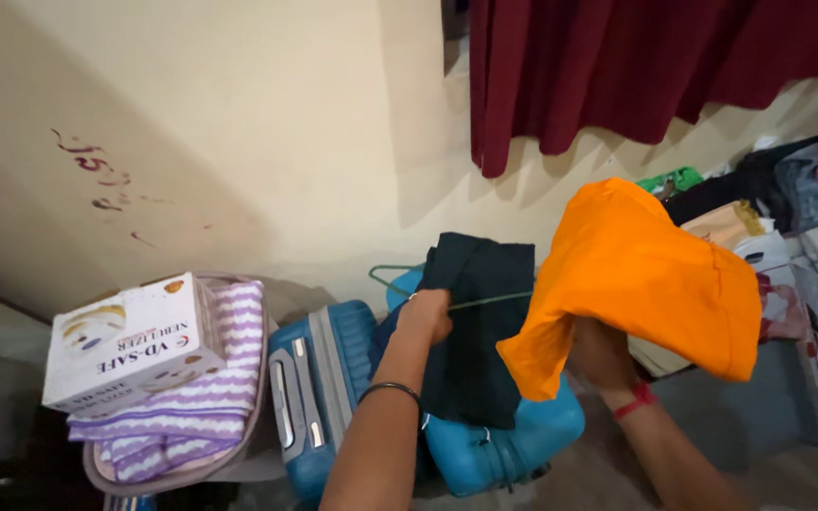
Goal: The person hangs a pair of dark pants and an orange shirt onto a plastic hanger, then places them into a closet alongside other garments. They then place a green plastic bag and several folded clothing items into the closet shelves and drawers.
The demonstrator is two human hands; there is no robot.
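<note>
My left hand is closed around a thin green wire hanger that carries a dark green garment, hanging over the blue suitcases. My right hand holds up an orange cloth, which drapes over it and hides most of the fingers. A dark bangle sits on my left wrist and a red thread on my right wrist. The two hands are close together, the orange cloth just right of the dark garment.
Two blue hard suitcases stand against the cream wall. To the left, a white cardboard box rests on a purple-and-white striped cloth. A maroon curtain hangs above. Piled clothes and bags lie at right.
</note>
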